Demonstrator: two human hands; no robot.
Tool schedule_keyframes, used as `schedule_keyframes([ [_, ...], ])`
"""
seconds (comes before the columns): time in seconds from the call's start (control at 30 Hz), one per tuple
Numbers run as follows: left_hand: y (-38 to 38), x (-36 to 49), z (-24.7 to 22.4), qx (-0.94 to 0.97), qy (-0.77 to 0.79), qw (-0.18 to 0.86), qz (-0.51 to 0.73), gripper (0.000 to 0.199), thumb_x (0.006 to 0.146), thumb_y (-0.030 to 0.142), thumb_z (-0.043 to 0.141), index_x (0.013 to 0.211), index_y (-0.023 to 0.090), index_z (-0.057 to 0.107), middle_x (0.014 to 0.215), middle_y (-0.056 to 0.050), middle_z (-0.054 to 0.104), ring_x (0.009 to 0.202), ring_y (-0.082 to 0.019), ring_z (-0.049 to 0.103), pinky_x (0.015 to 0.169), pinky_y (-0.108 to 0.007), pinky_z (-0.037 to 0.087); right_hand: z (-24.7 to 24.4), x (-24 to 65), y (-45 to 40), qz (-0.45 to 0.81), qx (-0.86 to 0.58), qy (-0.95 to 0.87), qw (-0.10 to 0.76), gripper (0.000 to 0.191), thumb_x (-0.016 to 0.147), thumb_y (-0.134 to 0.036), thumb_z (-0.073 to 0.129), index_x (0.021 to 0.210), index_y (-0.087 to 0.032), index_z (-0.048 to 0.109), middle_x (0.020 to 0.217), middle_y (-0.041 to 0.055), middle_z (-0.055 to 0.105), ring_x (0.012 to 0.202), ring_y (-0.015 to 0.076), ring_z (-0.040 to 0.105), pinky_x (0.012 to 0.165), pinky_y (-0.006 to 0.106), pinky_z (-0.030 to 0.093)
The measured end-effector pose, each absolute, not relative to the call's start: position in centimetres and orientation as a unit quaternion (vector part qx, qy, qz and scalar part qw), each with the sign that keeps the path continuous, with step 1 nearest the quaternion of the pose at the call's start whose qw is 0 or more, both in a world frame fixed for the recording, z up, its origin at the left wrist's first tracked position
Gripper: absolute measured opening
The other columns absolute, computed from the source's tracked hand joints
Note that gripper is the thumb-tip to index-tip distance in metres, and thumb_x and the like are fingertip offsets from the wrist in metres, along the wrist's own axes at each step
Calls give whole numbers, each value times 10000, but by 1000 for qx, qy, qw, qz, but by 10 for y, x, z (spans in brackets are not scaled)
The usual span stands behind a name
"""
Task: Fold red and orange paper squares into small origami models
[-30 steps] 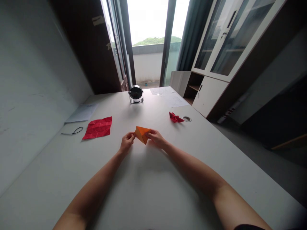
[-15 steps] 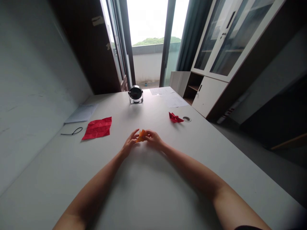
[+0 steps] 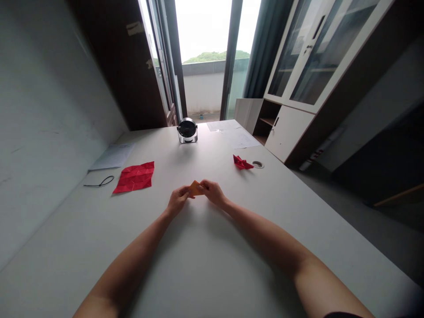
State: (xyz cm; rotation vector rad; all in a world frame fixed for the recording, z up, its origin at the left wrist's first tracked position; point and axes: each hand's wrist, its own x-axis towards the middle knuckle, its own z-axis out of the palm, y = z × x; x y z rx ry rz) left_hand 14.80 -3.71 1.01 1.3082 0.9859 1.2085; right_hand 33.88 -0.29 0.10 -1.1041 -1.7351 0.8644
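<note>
A small piece of folded orange paper is held between my two hands over the middle of the white table. My left hand pinches its left side, fingers closed. On the other side, my right hand grips the right edge between thumb and fingers. The paper looks flat, with a pointed top; its ends are hidden by my fingers. Off to the left lies a creased red paper sheet. To the right sits a folded red paper boat-like shape.
A white roll of tape lies beside the red folded shape. A small round black fan stands at the back. A black cable tie and white papers are at the left; more sheets lie at the back right.
The orange paper went from a spread, crumpled-looking form to a flatter, pointed one. My left fingers, which were spread beside it, have closed on its left side.
</note>
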Motion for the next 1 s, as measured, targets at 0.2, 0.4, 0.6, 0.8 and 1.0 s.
schedule_keyframes([
  [0.2, -37, 146, 9, 552, 437, 507, 497, 358, 782, 445, 715, 977, 144, 703, 851, -68, 715, 667, -190, 672, 668, -316, 526, 2, 344, 3, 331, -468, -691, 440, 368, 867, -500, 547, 700, -177, 607, 579, -32, 476, 551, 110, 393, 528, 243, 278],
  [0.4, -42, 146, 14, 590, 456, 453, 488, 310, 808, 451, 689, 881, 153, 732, 782, -46, 698, 719, -176, 613, 663, -264, 458, 5, 341, -5, 341, -424, -744, 388, 343, 851, -481, 579, 696, -178, 616, 577, -39, 473, 562, 106, 382, 539, 233, 281],
  [0.6, -41, 144, 15, 561, 465, 427, 536, 313, 787, 454, 721, 780, 142, 707, 718, -46, 654, 688, -174, 565, 634, -269, 436, 5, 341, -4, 352, -415, -748, 379, 336, 847, -485, 581, 717, -180, 636, 590, -34, 492, 576, 113, 404, 553, 234, 302],
  [0.8, -37, 138, 10, 521, 487, 434, 551, 333, 810, 483, 690, 780, 151, 685, 700, -31, 630, 642, -153, 541, 562, -247, 423, 7, 348, -1, 359, -416, -732, 403, 377, 856, -522, 566, 699, -181, 602, 579, -36, 475, 560, 111, 387, 543, 238, 292],
  [1.0, -35, 140, 8, 490, 479, 440, 580, 337, 804, 481, 692, 761, 147, 686, 675, -21, 619, 613, -145, 520, 565, -243, 394, 11, 341, -9, 376, -405, -726, 410, 448, 890, -561, 513, 639, -191, 539, 535, -34, 470, 515, 106, 378, 520, 241, 293],
])
